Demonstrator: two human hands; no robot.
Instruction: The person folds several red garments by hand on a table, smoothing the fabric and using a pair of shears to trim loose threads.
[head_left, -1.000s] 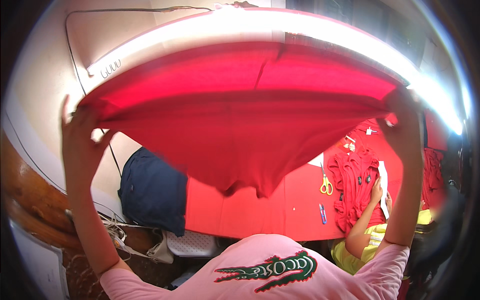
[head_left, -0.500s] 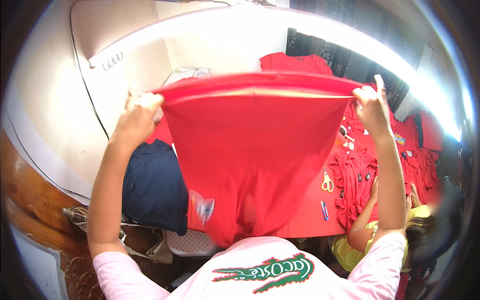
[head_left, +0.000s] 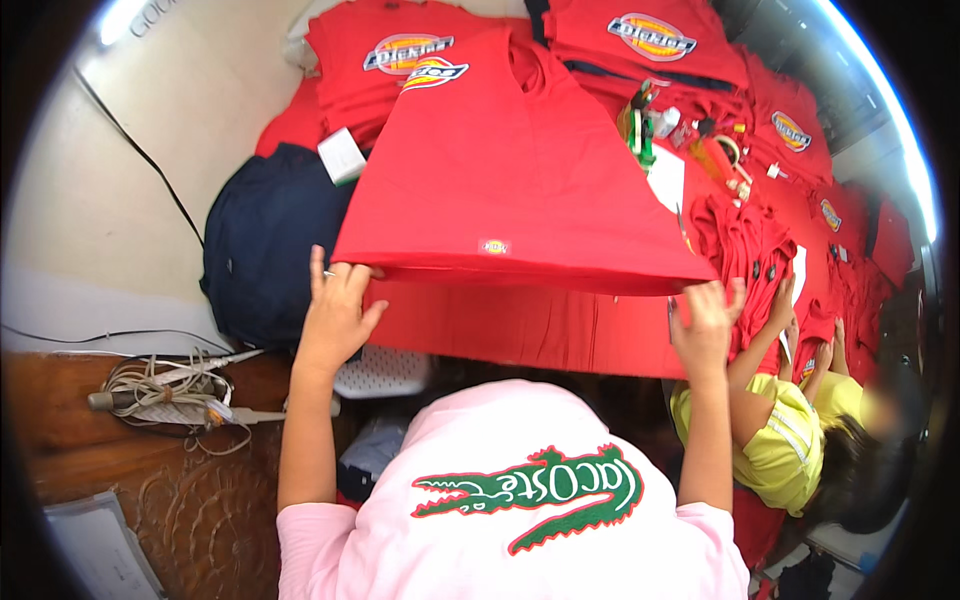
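A red T-shirt stretches away from me above the red-covered table, its hem pulled taut between my hands. My left hand pinches the hem's left corner, some fingers sticking up. At the right corner, my right hand closes on the hem. A colourful logo shows at the shirt's far end, partly folded over, and a small label sits near the hem. The shirt's far part overlaps a pile of red shirts.
A navy garment pile stands at left with a white box beside it. More red shirts are stacked far right. Tape and small items lie at right. Close on my right, a co-worker in yellow handles red garments. Cables lie lower left.
Both hands have come down and closer to me with the hem. The shirt has swung from hanging towards me to stretching away over the table.
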